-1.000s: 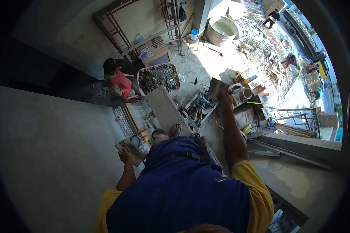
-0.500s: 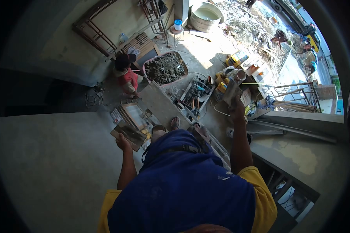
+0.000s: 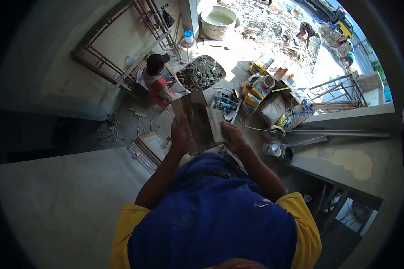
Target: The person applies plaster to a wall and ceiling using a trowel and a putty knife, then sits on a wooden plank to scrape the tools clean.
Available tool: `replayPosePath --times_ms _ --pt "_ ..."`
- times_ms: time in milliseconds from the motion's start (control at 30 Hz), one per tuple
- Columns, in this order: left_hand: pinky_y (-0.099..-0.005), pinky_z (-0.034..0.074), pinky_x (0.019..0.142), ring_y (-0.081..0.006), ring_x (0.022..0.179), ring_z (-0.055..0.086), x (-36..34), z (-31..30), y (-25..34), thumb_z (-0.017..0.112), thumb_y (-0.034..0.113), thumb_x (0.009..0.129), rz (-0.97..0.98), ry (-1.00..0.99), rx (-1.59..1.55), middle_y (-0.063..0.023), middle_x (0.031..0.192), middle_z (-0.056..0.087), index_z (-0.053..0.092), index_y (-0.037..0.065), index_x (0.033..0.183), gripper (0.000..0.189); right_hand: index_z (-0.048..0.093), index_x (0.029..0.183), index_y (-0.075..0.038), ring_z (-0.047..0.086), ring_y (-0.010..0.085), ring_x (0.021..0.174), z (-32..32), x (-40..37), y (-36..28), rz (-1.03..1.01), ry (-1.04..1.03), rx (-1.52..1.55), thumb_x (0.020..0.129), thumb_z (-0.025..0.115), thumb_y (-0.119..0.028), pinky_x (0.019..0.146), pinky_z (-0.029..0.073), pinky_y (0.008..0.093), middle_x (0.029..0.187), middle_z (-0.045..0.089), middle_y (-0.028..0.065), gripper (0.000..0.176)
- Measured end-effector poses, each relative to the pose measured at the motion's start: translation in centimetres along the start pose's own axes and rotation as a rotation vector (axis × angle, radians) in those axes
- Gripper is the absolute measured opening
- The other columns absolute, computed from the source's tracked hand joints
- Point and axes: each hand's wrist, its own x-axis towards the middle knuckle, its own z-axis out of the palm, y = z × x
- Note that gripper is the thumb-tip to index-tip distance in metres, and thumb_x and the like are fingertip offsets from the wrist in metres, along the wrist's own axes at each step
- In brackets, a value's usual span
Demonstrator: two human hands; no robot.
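Two hands meet in front of my blue-clad chest. My left hand is clamped on the near left edge of a dark brown flat board, which tilts up and away from it. My right hand is closed around a pale grey flat blade, whose face lies against the board's right side, just beside the left hand's fingers. Far beyond both hands, down on the floor, a person in a red top crouches next to a shallow tub of grey rubble. Beyond the right hand sits a tray of tools, and a sack lies to that hand's right.
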Motion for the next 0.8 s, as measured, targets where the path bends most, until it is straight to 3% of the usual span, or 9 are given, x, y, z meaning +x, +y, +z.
replayPosePath --times_ms 133,200,233,267,333,367,500,700,800 --pt "-0.0278 0.047 0.067 -0.0112 0.076 0.056 -3.0 3.8 3.5 0.05 0.034 0.095 0.013 -0.121 -0.015 -0.0016 0.09 0.056 0.051 0.004 0.115 0.035 0.058 0.091 -0.005 0.053 0.0109 0.059 -6.0 2.1 -1.4 -0.258 0.239 -0.318 0.092 0.056 -0.024 0.051 0.043 0.0282 0.071 0.058 0.0007 0.019" --pt "-0.0283 0.046 0.068 -0.0108 0.075 0.055 -2.3 3.7 3.8 0.05 0.033 0.096 0.0 -0.143 -0.014 -0.0012 0.089 0.056 0.051 0.004 0.114 0.035 0.059 0.087 -0.003 0.055 0.0132 0.063 -7.5 1.9 -1.4 -0.794 0.566 -1.031 0.09 0.058 -0.023 0.056 0.044 0.0337 0.07 0.059 0.0052 0.02" --pt "-0.0286 0.045 0.069 -0.0109 0.075 0.054 -1.1 3.3 3.3 0.049 0.034 0.096 0.062 -0.078 0.024 -0.0014 0.088 0.055 0.05 0.003 0.113 0.035 0.061 0.086 -0.003 0.057 0.0176 0.065 -5.7 -0.5 -2.4 -0.729 0.618 -1.089 0.087 0.06 -0.018 0.06 0.044 0.0371 0.071 0.059 0.0083 0.016" --pt "-0.0289 0.045 0.07 -0.0111 0.075 0.053 -0.2 2.9 2.9 0.048 0.034 0.096 0.118 -0.012 0.063 -0.0016 0.088 0.055 0.05 0.002 0.112 0.036 0.061 0.086 -0.003 0.057 0.0176 0.065 -5.0 -1.7 -2.7 -0.724 0.623 -1.085 0.087 0.06 -0.018 0.06 0.044 0.0371 0.071 0.059 0.0083 0.016" --pt "-0.029 0.044 0.071 -0.0117 0.076 0.053 0.6 4.2 3.3 0.047 0.035 0.097 0.188 0.109 0.169 -0.003 0.087 0.055 0.05 0.001 0.112 0.037 0.064 0.089 -0.006 0.059 0.0229 0.073 -4.6 -3.8 -4.1 -1.309 0.441 -1.419 0.083 0.061 -0.014 0.066 0.045 0.0366 0.079 0.062 0.0086 0.011" --pt "-0.0291 0.044 0.072 -0.0124 0.076 0.053 1.2 4.4 3.4 0.046 0.035 0.097 0.272 0.212 0.268 -0.0044 0.087 0.054 0.049 0.0 0.112 0.039 0.065 0.096 -0.01 0.058 0.0208 0.078 -4.5 -4.6 -3.8 -1.374 0.388 -1.584 0.078 0.06 -0.012 0.067 0.044 0.0367 0.088 0.062 0.0046 0.019" --pt "-0.0313 0.044 0.073 -0.0167 0.076 0.053 2.6 6.6 2.8 0.045 0.036 0.097 0.402 0.167 0.462 -0.0078 0.084 0.053 0.048 -0.002 0.111 0.041 0.064 0.104 -0.014 0.056 0.0177 0.085 -3.7 -5.7 -2.9 -1.374 0.146 -1.796 0.074 0.06 -0.013 0.068 0.041 0.0348 0.096 0.061 0.0014 0.03" --pt "-0.0388 0.045 0.074 -0.027 0.081 0.06 -0.3 12.2 2.4 0.046 0.035 0.097 0.378 -0.191 0.781 -0.0164 0.091 0.061 0.048 -0.002 0.112 0.041 0.064 0.106 -0.016 0.054 0.0181 0.085 -4.1 -2.3 -7.8 -1.463 0.513 -1.759 0.072 0.059 -0.011 0.07 0.039 0.0348 0.098 0.061 -0.0007 0.035" --pt "-0.0354 0.046 0.072 -0.0227 0.081 0.06 -1.4 14.0 2.9 0.046 0.035 0.097 0.465 -0.292 0.812 -0.0137 0.089 0.061 0.048 -0.002 0.111 0.039 0.067 0.098 -0.012 0.056 0.0235 0.081 -4.3 -3.3 -12.6 -1.446 0.764 -1.503 0.073 0.062 -0.003 0.069 0.04 0.0364 0.089 0.064 0.0039 0.027"
